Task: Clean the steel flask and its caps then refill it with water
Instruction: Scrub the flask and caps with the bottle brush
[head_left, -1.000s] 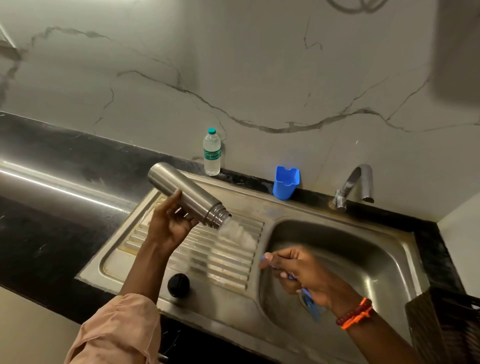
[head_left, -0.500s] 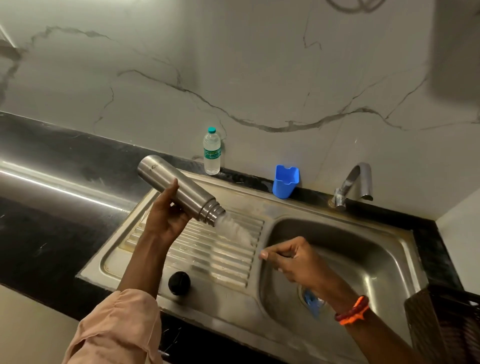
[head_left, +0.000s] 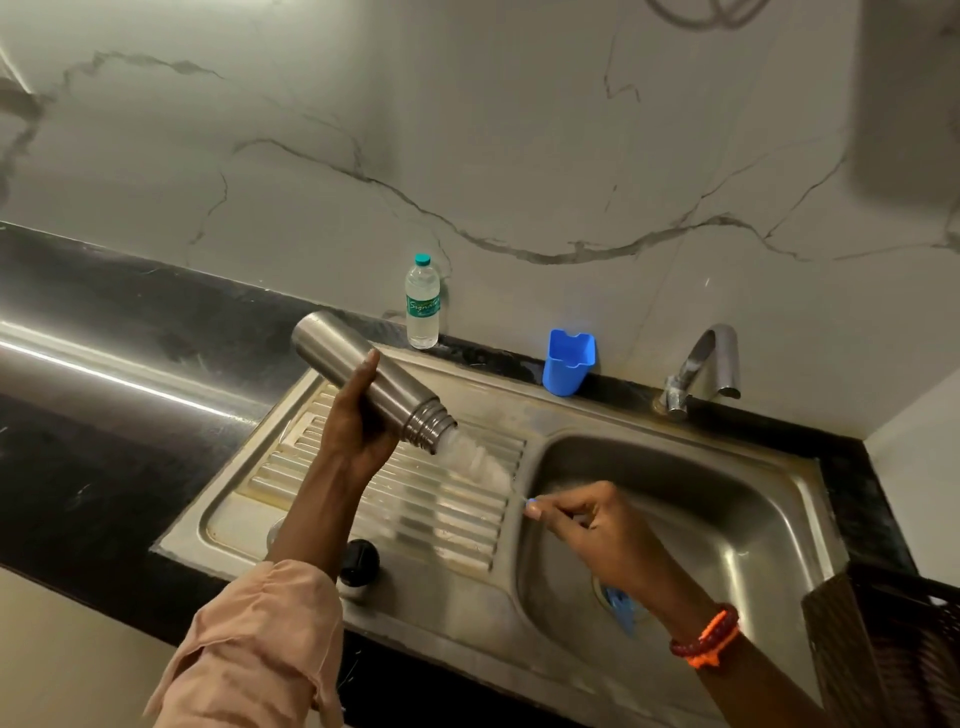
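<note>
You are looking at just one readable text: at about twelve o'clock from the steel flask (head_left: 371, 383), a green label on the plastic water bottle (head_left: 422, 304) is showing cursive script that seems to read "Signature", its ending too small to confirm.

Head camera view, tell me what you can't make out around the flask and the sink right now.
- Brush leaving the flask mouth: a motion-blurred pale cone; bristles unreadable.
- Its blue handle: mostly hidden behind the right hand.
- Flask's inside: mouth faces away, so cleanliness can't be judged.
- Black cap on the drainboard: partly covered by the left hand's forearm.
- Dark basket: cut off by the right edge.
- Bottle label: too small.
</note>
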